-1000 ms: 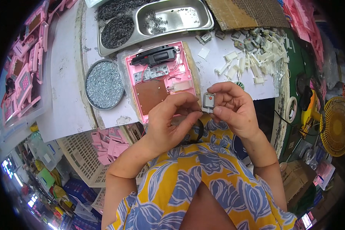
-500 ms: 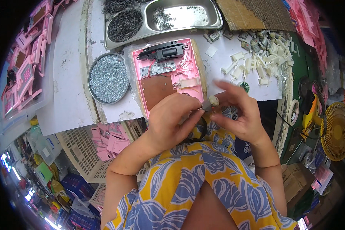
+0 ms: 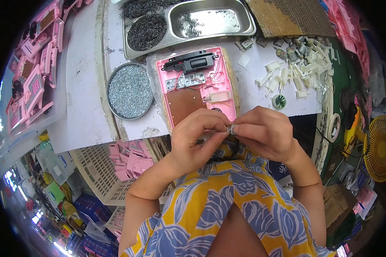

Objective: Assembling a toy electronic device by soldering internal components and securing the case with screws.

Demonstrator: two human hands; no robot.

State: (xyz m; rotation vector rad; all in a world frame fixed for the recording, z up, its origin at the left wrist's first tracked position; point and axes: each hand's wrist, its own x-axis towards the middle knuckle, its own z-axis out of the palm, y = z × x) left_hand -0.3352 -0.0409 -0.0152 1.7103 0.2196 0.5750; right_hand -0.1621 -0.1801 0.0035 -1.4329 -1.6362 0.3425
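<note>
Just in front of my body, both hands meet over the near edge of a pink plastic housing (image 3: 228, 81). My left hand (image 3: 197, 135) pinches one side of a small grey part (image 3: 231, 129), which looks like a little motor. Thumb and fingers of my right hand (image 3: 266, 130) close on its other side, so most of it is hidden. Inside the housing are a brown board (image 3: 184, 105), a long black assembly (image 3: 197, 63), a metal plate with red wires (image 3: 184, 81) and a whitish block (image 3: 218, 97) with a spring at its end.
Left of the housing stands a round dish (image 3: 108, 96) of small screws (image 3: 130, 91). A steel tray (image 3: 221, 23) with dark springs (image 3: 146, 32) lies behind. White plastic pieces (image 3: 287, 79) and a green-and-white round item (image 3: 278, 101) lie right. A crate (image 3: 94, 171) sits below the table edge.
My right hand, earlier spread apart beside the grey part, has closed on it together with my left. The part has moved slightly down and turned. The whole view has shifted a little.
</note>
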